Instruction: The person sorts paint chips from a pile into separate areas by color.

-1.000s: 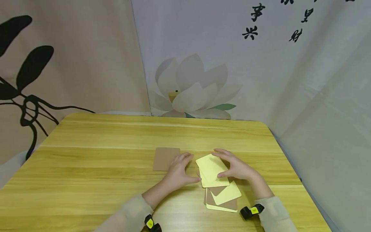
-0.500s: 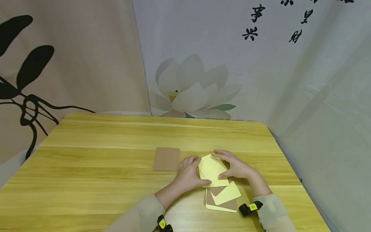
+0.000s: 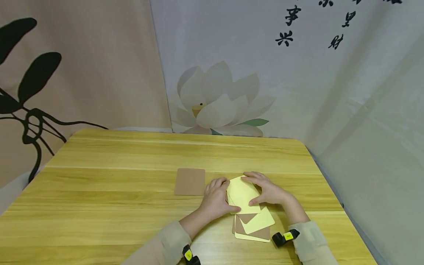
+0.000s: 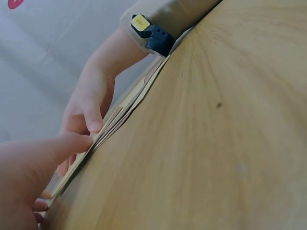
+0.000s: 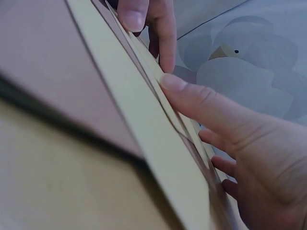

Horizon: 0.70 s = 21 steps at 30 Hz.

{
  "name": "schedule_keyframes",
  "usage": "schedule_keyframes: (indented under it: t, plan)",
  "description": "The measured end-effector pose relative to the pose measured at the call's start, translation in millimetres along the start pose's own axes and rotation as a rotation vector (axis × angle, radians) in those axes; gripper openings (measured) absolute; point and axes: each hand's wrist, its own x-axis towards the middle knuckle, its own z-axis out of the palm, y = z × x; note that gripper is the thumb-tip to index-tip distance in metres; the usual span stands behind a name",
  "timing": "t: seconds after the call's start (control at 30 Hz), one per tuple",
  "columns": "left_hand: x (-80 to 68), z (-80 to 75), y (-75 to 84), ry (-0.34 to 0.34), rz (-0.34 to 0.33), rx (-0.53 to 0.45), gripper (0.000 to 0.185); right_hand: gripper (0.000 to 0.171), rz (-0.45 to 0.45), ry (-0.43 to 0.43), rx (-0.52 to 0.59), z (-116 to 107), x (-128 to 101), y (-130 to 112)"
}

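Note:
A pale yellow card lies tilted on top of a loose stack of brown and yellow cards on the wooden table. My left hand grips the card's left edge, thumb at its near corner and fingers at its far corner. My right hand pinches its right side, fingers on the far edge and thumb on its face. In the left wrist view the left thumb and the right hand meet at the card edges. The right wrist view shows the stack edge-on.
A single brown card lies flat just left of my left hand. Printed fabric walls stand close behind the table and along its right edge. Black and yellow wrist bands sit on both sleeves.
My left hand slid right from the bare table onto the yellow card's left edge. The right hand and the stack have barely moved.

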Motion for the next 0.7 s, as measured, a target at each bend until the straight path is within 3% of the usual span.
schedule_keyframes:
  t: [0.7]
  plan:
    - [2.2,-0.9,-4.1,-0.012,0.031,-0.040,0.089,0.094,-0.009,0.012,-0.017,4.2,-2.4,-3.4]
